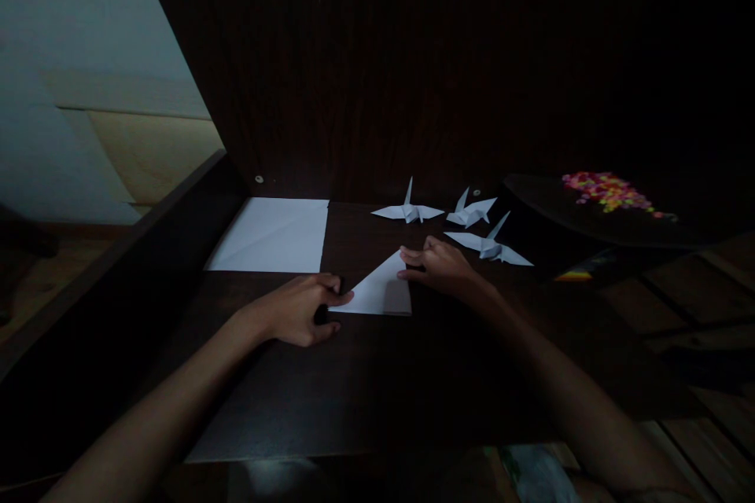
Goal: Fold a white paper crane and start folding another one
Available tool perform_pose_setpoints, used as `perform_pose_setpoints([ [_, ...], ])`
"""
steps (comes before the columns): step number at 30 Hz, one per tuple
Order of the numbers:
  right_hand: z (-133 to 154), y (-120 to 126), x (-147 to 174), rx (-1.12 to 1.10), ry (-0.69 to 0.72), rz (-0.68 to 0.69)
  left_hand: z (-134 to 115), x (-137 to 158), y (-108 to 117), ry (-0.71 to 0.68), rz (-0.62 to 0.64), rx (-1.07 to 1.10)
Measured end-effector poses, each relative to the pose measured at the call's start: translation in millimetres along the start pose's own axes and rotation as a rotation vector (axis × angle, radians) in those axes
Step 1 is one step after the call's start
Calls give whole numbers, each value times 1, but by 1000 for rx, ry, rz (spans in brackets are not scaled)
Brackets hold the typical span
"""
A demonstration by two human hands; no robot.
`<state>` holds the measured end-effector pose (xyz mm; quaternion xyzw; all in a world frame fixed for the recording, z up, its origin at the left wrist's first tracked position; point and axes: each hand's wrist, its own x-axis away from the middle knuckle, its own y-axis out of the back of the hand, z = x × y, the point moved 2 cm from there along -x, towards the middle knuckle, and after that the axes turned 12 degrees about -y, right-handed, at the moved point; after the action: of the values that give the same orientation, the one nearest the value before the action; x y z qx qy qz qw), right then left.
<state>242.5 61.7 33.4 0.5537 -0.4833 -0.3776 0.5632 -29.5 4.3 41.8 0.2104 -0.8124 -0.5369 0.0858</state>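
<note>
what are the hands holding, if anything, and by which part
Folded white paper: the right hand holds it at its top corner; the left hand presses its left corner.

a pink-and-yellow cluster [610,192] brightens your right; a pale wall [76,16] shows at your left beside a dark upright panel [354,55].

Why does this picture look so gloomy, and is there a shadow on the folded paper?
Head view: dim light, with the dark panel nearly black at upper right; in that view, the folded paper shows a grey patch, likely a shadow, at its lower right.
</note>
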Motion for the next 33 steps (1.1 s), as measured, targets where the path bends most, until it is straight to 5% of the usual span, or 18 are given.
perform_pose_setpoints([
  [10, 1, 2, 0, -10, 15, -9, -2, -5, 2, -57, 3, 2],
  [18, -1, 0, 0, -27, 30, 1, 9, -15, -11, -10, -259, 56],
  [23, -1, 2, 3, -44, 44, 32, 15, -18, -17, -36, -320, 82],
  [33, 1, 7, 11, -67, 113, 63, 10, -21, -11, -82, -184, -79],
])
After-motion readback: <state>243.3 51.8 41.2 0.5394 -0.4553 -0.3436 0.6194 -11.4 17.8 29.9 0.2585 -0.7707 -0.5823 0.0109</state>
